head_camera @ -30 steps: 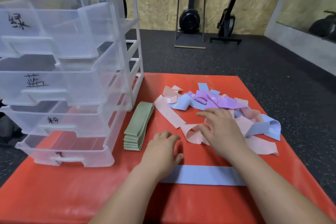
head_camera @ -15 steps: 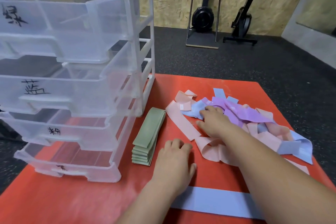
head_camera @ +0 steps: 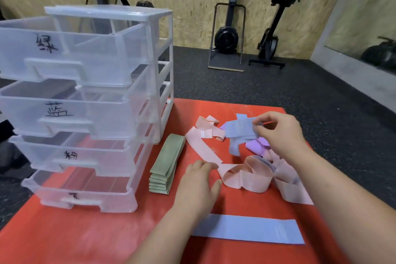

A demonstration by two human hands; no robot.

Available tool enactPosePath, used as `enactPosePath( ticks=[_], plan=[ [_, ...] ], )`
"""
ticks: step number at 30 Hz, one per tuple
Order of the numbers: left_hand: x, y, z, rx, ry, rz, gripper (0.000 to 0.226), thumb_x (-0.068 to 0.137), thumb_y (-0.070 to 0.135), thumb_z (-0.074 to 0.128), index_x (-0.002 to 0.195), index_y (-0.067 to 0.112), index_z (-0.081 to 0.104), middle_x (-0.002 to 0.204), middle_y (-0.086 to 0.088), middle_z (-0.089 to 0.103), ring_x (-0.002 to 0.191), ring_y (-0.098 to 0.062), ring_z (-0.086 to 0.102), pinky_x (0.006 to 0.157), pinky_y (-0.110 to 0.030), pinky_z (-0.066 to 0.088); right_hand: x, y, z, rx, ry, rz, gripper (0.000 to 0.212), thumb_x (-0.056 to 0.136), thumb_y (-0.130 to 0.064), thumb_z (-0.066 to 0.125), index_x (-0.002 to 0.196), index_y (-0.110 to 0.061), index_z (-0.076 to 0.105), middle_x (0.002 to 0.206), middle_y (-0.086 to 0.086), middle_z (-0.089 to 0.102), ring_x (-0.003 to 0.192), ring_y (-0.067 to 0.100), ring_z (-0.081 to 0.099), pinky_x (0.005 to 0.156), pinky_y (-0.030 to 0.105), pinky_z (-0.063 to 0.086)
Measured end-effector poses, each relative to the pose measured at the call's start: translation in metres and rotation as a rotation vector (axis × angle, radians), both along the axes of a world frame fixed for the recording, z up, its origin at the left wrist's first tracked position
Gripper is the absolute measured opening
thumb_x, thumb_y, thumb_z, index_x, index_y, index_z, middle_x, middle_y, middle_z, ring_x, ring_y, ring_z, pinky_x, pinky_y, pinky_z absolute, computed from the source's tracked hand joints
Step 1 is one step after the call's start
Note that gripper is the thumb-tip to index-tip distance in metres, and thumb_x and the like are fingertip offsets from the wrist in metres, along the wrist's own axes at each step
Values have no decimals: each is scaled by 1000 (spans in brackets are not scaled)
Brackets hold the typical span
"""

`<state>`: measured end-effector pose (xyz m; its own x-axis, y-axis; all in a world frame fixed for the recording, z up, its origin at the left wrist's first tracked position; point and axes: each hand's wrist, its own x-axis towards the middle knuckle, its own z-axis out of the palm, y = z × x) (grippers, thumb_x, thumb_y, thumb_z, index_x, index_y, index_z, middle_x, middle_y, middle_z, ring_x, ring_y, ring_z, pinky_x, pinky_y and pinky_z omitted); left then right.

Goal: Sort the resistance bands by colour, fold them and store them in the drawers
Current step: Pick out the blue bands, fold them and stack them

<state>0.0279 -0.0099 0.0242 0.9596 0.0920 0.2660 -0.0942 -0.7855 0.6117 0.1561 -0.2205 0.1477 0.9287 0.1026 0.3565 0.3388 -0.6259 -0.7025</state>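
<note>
Fingers of right hand (head_camera: pixel 280 133) pinch blue band (head_camera: pixel 240 128) above pile (head_camera: pixel 246 178) | left hand (head_camera: pixel 197 186) fingers loose, flat on red mat (head_camera: pixel 85 238)

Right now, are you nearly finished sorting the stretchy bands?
Not nearly. Done: green stack folded beside the drawers, one flat blue band laid out. In hand: right hand pinches a lifted blue band. Still to do: tangled pink bands and purple band, plus storing everything.

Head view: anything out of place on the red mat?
The tangled pile on the right of the mat: pink, blue and purple bands looped over one another. The green stack lies folded beside the drawer unit, not yet stored. A flat blue band lies at the near edge. Nothing looks damaged.
</note>
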Motion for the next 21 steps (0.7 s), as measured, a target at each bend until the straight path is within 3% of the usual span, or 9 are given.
enactPosePath(
  ticks=[5, 8, 11, 13, 17, 21],
  plan=[
    [-2, -4, 5, -288, -119, 27, 44, 94, 38, 74, 136, 36, 60, 127, 22, 62, 117, -1, 59, 102, -31, 50, -42, -10, -14, 225, -27, 113, 35, 88, 3, 74, 103, -28, 69, 98, -9, 74, 91, 13, 71, 77, 26, 55],
    [-5, -9, 11, -425, -105, -26, 56, 96, 43, 73, 147, 41, 51, 138, 26, 56, 123, 0, 58, 101, -25, 48, -69, -9, -31, 344, 6, 168, 47, 90, 8, 70, 117, -29, 64, 104, -3, 72, 95, 13, 69, 82, 28, 55],
    [-7, -14, 12, -413, -73, -99, 57, 101, 51, 65, 154, 43, 44, 149, 32, 47, 137, -3, 49, 110, -28, 43, -88, -12, -54, 261, 3, 193, 54, 87, 12, 66, 116, -35, 66, 113, -12, 72, 109, 7, 68, 92, 29, 55],
    [-7, -17, 11, -373, -35, -148, 52, 102, 50, 63, 151, 43, 49, 146, 30, 53, 137, -1, 47, 113, -29, 42, -98, -13, -67, 191, 15, 236, 53, 85, 14, 64, 109, -33, 69, 113, -14, 73, 113, 10, 68, 97, 32, 53],
    [-5, -20, 6, -173, 3, -243, 26, 100, 36, 69, 125, 37, 70, 117, 22, 71, 110, -2, 60, 100, -29, 49, -100, -17, -78, 31, 17, 325, 51, 82, 12, 66, 101, -35, 71, 116, -12, 70, 112, 15, 67, 95, 35, 52],
    [1, -24, 5, -179, 37, -249, 8, 97, 30, 69, 104, 32, 72, 92, 14, 73, 82, -7, 64, 82, -33, 54, -93, -16, -89, 61, 47, 290, 47, 85, 2, 75, 108, -38, 72, 122, -17, 65, 115, 11, 65, 88, 42, 60]
  ],
)
